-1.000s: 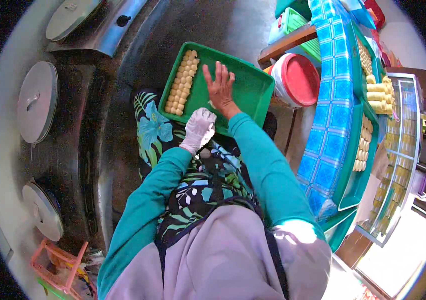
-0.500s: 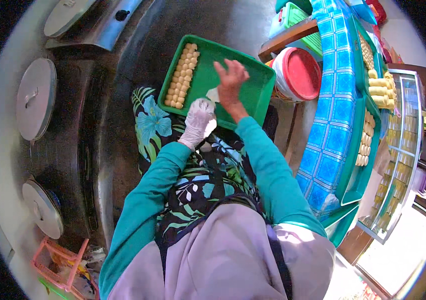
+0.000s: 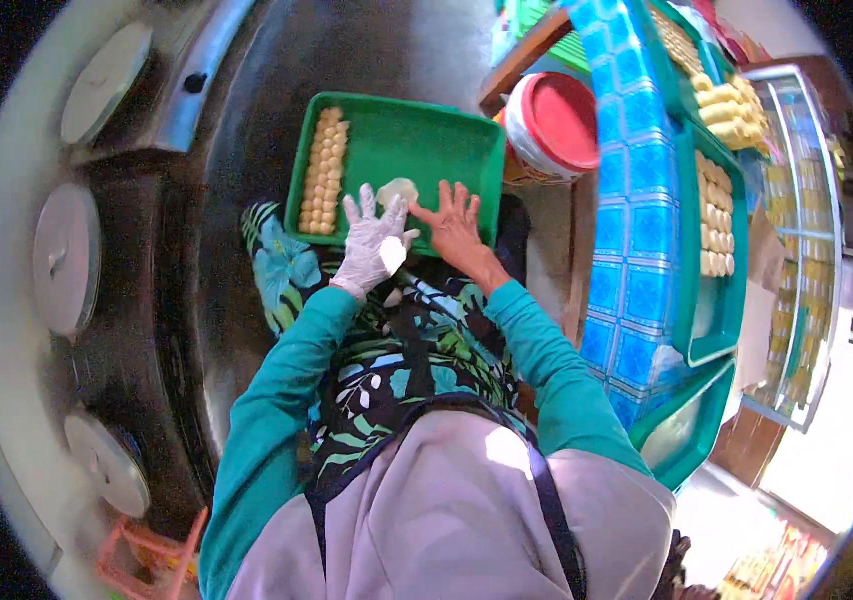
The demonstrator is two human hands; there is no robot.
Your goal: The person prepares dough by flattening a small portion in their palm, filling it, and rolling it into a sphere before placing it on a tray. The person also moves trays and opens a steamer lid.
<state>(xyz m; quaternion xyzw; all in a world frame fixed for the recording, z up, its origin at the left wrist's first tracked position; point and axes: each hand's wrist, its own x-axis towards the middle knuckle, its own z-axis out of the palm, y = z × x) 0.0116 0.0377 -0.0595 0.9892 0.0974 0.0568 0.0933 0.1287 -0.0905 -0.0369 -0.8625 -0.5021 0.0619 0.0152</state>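
A green tray sits before my knees, with rows of small round dough balls packed along its left side. Toward the tray's near side lies a thin, pale, roundish piece of flattened dough. My left hand, in a clear thin glove, has its fingers spread just below and left of that dough. My right hand is bare, its fingers spread and its thumb beside the dough's right edge. Neither hand holds anything. Whether the fingers touch the dough is hard to tell.
A tub with a red lid stands right of the tray. Further right, a table with a blue checked cloth bears green trays with more dough pieces. Large round lids line the dark counter at left. An orange basket is at lower left.
My left hand has gone from closed to spread. The right hand has come down from above the tray to beside the flattened dough. The whole view has shifted slightly.
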